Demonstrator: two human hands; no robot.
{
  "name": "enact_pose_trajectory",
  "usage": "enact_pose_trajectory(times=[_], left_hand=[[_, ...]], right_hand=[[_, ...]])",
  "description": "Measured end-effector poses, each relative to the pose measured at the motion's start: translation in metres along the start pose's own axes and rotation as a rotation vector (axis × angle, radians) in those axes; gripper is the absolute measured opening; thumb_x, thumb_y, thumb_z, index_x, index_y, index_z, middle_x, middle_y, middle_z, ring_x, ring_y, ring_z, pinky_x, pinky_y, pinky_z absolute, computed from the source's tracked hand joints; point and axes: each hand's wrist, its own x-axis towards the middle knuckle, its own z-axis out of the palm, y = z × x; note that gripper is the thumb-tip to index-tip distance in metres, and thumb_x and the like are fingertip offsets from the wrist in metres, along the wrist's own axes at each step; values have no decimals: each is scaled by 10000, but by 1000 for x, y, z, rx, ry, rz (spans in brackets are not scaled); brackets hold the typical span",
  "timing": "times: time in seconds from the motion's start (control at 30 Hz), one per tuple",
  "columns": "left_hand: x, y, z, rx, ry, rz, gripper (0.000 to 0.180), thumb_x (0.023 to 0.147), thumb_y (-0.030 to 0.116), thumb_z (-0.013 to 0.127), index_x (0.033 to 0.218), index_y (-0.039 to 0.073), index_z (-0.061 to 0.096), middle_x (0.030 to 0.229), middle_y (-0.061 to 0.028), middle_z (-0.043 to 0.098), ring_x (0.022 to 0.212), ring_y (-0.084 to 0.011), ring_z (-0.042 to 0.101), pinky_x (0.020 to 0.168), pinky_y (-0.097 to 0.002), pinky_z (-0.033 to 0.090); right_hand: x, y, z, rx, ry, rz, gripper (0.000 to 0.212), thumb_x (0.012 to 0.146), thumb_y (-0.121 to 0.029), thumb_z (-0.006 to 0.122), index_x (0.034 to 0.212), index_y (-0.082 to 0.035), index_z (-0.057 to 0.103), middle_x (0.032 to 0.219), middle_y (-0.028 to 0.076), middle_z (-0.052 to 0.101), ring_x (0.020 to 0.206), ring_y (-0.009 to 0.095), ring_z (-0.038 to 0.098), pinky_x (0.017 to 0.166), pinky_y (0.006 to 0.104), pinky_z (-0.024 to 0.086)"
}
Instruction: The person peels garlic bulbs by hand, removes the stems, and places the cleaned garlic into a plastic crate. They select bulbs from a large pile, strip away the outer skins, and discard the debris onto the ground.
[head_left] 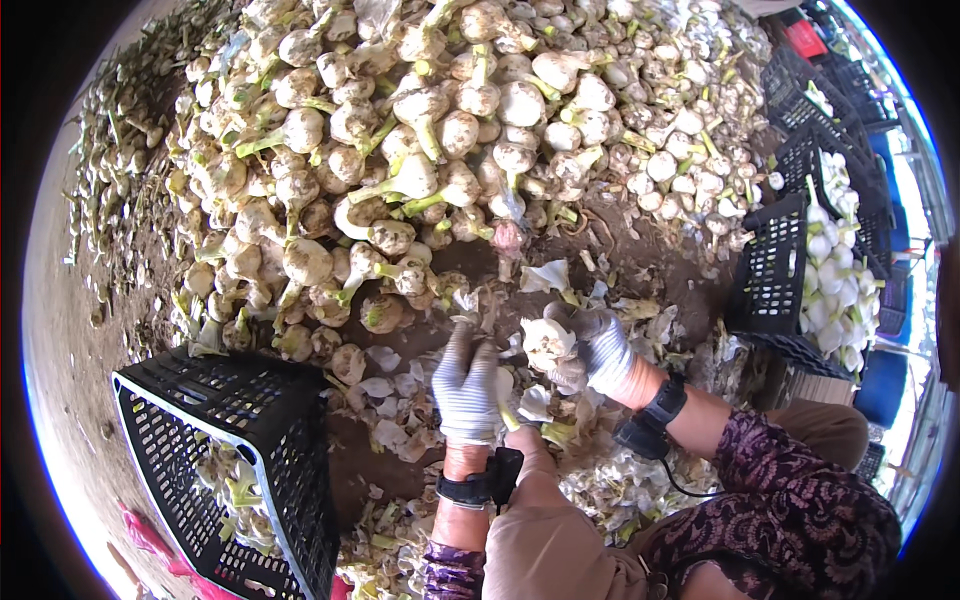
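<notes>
A dirt-stained garlic bulb [548,343] with loose papery skin is gripped in my right hand [603,350], which wears a pale striped glove. Just left of it, my left hand [467,395], gloved the same way, points away from me with its fingers drawn together. A pale scrap of skin lies at those fingertips, and I cannot tell if it is held. Beside the left palm shows a white garlic piece with a green stem [508,412]; whether the hand touches it is unclear. Torn garlic skins [395,410] cover the ground around both hands.
Ahead rises a large heap of unpeeled garlic bulbs [420,105]. A tilted black crate [225,365] with some garlic waste stands at the left. At the right, a black crate [775,265] holds clean white bulbs, with more crates [810,90] behind it.
</notes>
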Motion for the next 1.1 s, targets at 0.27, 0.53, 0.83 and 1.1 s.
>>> enact_pose_trajectory(times=[0.27,0.53,0.83,1.1], left_hand=[[8,-129,-72,448,-26,150,478,742,166,690,1139,-29,511,934,-124,650,859,-228,628,772,-333,475],[1,-66,-45,583,-85,162,441,745,174,692,1108,-22,537,930,-149,648,878,-232,621,780,-335,469],[-10,-6,-67,153,263,-1,412,790,-19,569,1197,-55,511,1108,-108,592,961,-151,552,814,-246,450],[-3,-6,-73,165,428,116,618,752,-22,621,1313,-71,366,1238,-149,503,972,-173,553,848,-264,447]], right_hand=[[27,47,82,-128,-141,118,268,775,-173,625,962,11,571,829,98,617,694,179,626,593,280,535],[108,78,101,-1842,-282,-603,374,746,-70,580,1119,-86,555,941,132,602,759,286,626,637,376,523],[155,63,104,-2202,-252,-889,167,727,-114,616,891,-84,619,923,109,547,784,311,597,667,392,495],[161,69,79,-1906,-323,-804,223,690,-26,623,910,-59,627,909,116,577,780,293,601,698,373,494]])
